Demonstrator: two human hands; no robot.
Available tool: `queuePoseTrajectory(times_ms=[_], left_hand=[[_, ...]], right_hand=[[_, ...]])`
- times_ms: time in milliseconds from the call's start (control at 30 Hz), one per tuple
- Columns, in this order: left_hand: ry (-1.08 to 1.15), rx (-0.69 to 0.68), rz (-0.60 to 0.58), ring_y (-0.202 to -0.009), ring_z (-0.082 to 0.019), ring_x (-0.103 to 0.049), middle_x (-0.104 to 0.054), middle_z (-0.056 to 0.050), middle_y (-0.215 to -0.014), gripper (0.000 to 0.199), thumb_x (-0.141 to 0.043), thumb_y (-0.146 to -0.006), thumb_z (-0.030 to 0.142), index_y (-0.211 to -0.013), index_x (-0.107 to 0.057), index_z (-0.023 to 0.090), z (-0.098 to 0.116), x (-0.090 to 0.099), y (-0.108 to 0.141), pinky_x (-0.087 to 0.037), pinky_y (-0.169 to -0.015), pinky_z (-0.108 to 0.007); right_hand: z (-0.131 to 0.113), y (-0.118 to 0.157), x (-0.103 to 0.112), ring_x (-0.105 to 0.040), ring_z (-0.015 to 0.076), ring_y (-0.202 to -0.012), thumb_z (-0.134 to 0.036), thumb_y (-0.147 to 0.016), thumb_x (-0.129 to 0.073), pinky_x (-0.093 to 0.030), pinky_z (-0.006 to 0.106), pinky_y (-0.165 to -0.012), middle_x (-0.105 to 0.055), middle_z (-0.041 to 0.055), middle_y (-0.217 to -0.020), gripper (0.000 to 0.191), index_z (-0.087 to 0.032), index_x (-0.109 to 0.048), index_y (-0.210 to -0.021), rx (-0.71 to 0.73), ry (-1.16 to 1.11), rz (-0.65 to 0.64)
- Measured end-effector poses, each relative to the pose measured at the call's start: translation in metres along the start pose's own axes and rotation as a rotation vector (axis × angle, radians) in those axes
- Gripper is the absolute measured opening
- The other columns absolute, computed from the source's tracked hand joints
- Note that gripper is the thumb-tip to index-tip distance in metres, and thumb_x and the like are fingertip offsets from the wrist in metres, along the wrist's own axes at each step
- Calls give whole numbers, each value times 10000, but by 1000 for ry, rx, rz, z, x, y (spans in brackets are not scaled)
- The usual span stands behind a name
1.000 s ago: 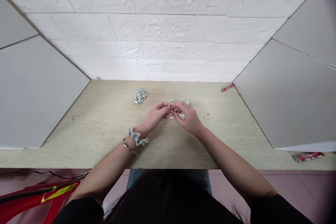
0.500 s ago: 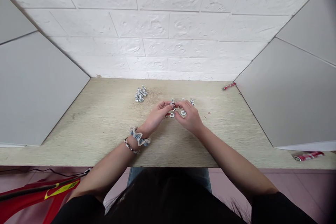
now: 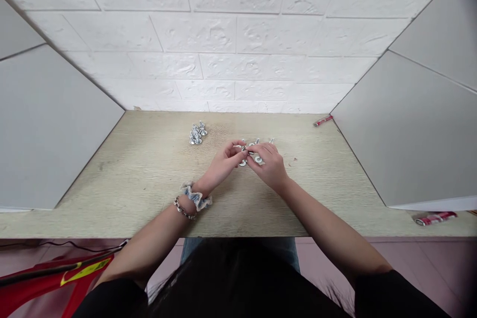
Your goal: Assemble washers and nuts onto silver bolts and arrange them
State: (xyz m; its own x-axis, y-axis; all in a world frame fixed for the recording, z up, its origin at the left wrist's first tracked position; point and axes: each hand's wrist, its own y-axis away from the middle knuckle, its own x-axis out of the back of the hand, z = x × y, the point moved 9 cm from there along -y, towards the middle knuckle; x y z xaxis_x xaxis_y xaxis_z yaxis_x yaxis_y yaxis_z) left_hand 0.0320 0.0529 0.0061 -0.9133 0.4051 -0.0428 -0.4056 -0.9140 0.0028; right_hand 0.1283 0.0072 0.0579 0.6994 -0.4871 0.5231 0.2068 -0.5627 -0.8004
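A small metal bolt (image 3: 251, 153) lies roughly level between the fingertips of my two hands. My left hand (image 3: 224, 161) pinches its left end, where my fingers hide any washer or nut. From the other side, my right hand (image 3: 270, 165) is closed on the bolt with thumb and fingers. Just below the fingertips, a flat washer (image 3: 258, 159) and another washer (image 3: 243, 163) rest on the table. Behind my fingers several bolts (image 3: 257, 141) stand upright, partly covered by my hands.
A pile of bolts with washers (image 3: 196, 135) sits at the left on the wooden table (image 3: 149, 174). One red battery-like cylinder (image 3: 322, 120) lies at the back right, another red cylinder (image 3: 436, 218) near the front right edge. Grey panels (image 3: 417, 129) flank both sides; a white brick-patterned wall (image 3: 218, 67) stands behind.
The bolt between my fingertips has turned from tilted to nearly level, its shank now pointing right. My hands stay close together; the view has shifted slightly.
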Motion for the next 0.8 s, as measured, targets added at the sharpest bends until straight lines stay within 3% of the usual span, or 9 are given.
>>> queuePoseTrajectory(times_ms=[100,300,567,700,800], left_hand=[[-97,-77,10,-563,-67,-419,-453,45,-617,255,-580,-780,356,-958,-558,175,6,1,1,-342,-544,-200],[-264,-194,29,-601,-85,-429,-463,29,-657,257,-557,-793,385,-922,-523,165,11,4,3,-348,-560,-216],[-445,-270,40,-602,-94,-436,-486,20,-673,237,-507,-820,396,-903,-532,175,18,2,8,-343,-561,-222],[-476,-302,5,-573,-95,-459,-553,10,-673,231,-511,-820,399,-896,-558,186,24,-4,11,-351,-564,-223],[-516,-337,-25,-584,-105,-494,-583,8,-675,206,-531,-814,376,-917,-565,200,27,-8,13,-372,-608,-232]], right_hand=[[5,0,-3,-582,157,-802,-195,-820,-512,-420,303,-757,-651,29,-823,96,-197,-562,-902,-83,-42,-53],[15,6,-17,-558,164,-789,-271,-853,-472,-411,310,-744,-608,47,-832,134,-181,-538,-927,-227,-161,-182],[23,15,-36,-534,147,-777,-352,-867,-438,-421,299,-725,-587,44,-866,204,-179,-520,-938,-488,-532,-309],[32,22,-43,-470,111,-624,-487,-862,-389,-400,262,-613,-506,-1,-687,339,-174,-512,-817,-669,-808,-292],[36,31,-55,-408,95,-517,-603,-843,-303,-347,248,-521,-429,-11,-537,526,-166,-472,-605,-801,-839,-388]])
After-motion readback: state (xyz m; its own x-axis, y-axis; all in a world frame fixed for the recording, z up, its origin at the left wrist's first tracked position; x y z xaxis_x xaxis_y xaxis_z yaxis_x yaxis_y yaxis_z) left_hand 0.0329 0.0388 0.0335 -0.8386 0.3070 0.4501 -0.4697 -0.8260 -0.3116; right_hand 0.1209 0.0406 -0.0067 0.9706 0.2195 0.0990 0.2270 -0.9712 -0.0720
